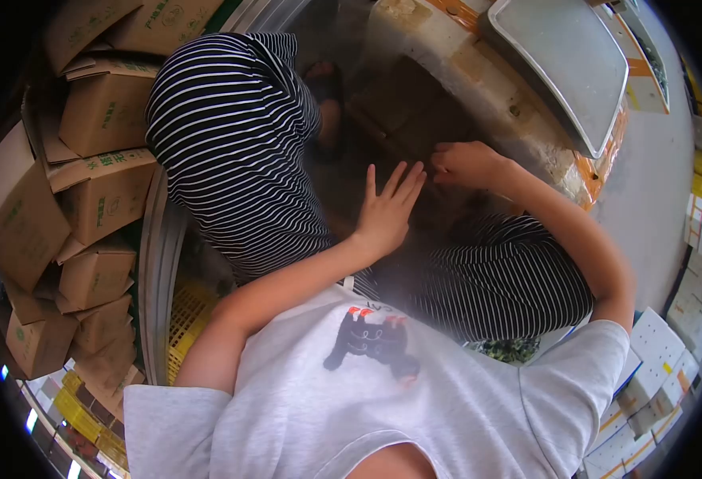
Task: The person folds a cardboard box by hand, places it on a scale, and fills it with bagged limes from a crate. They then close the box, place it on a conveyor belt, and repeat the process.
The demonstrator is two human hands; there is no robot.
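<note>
My left hand (387, 213) is held above my lap, palm down, its fingers stretched and apart, with nothing in it. Just to its right, my right hand (466, 164) has its fingers curled together; anything between them is too small or hidden to tell. The fingertips of the two hands are close but apart. Below them is a dark, dim area between my legs in striped trousers (231, 120). Beyond my right hand lies a worn foam box (478, 72) with orange tape.
Cardboard boxes (99, 112) are piled at the left beside a metal rail (159, 271). A grey metal-rimmed tray (562, 68) sits at the upper right. A yellow crate (185, 319) is at lower left. White boxes (650, 351) stand at lower right.
</note>
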